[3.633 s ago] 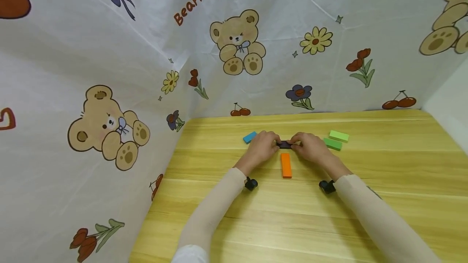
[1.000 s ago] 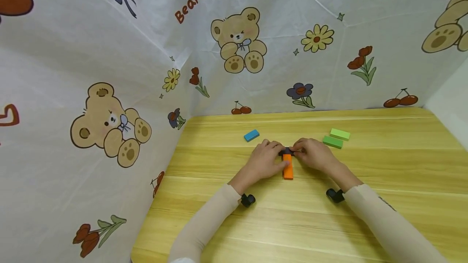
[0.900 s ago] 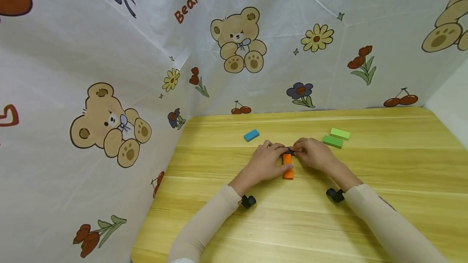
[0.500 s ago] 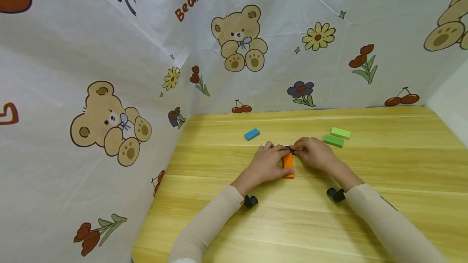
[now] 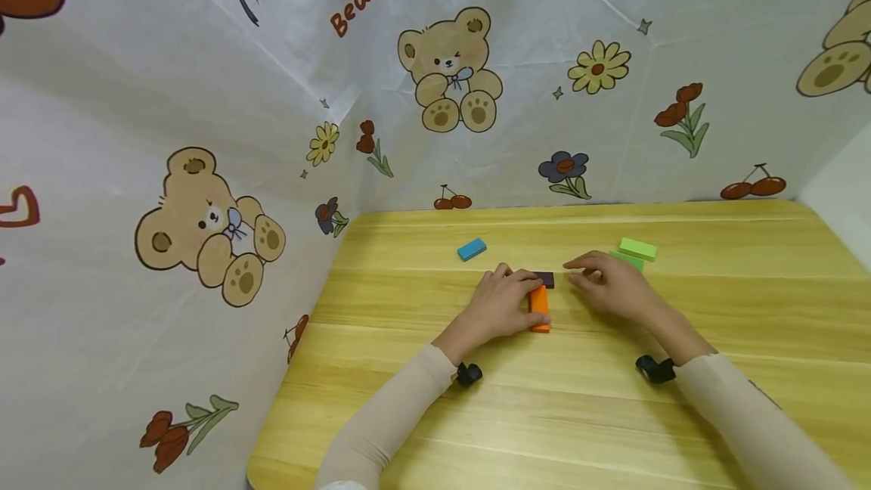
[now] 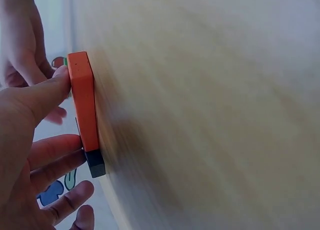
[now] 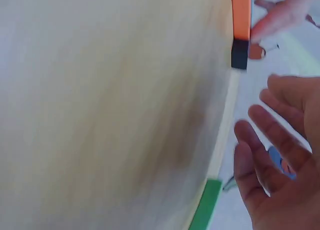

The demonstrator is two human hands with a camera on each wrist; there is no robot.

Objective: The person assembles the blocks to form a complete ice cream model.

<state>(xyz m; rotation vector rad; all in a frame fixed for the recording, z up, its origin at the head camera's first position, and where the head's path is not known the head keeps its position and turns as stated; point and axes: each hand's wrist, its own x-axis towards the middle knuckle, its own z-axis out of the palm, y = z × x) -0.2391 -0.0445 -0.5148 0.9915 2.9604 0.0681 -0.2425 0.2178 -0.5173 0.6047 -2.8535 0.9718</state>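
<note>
An orange block (image 5: 539, 302) lies lengthwise on the wooden table, its far end against a dark, nearly black block (image 5: 547, 279) set crosswise. My left hand (image 5: 500, 305) rests over the pair. In the left wrist view, the thumb touches the top of the orange block (image 6: 85, 102) near its near end, and the index fingertip is by the seam with the dark block (image 6: 95, 165). To the right, my right hand (image 5: 615, 289) hovers apart from the blocks, fingers loosely bent and holding nothing. The left fingers cover part of the dark block.
A blue block (image 5: 472, 249) lies at the back left. Behind my right hand are a light green block (image 5: 638, 249) and a darker green block (image 5: 627, 258), partly covered by that hand. A bear-print cloth (image 5: 517, 165) hangs behind the table.
My right hand has let go of the dark block and moved right. My left hand keeps touching the blocks. Earlier, both hands held the dark block, which then came nearer to the orange one.
</note>
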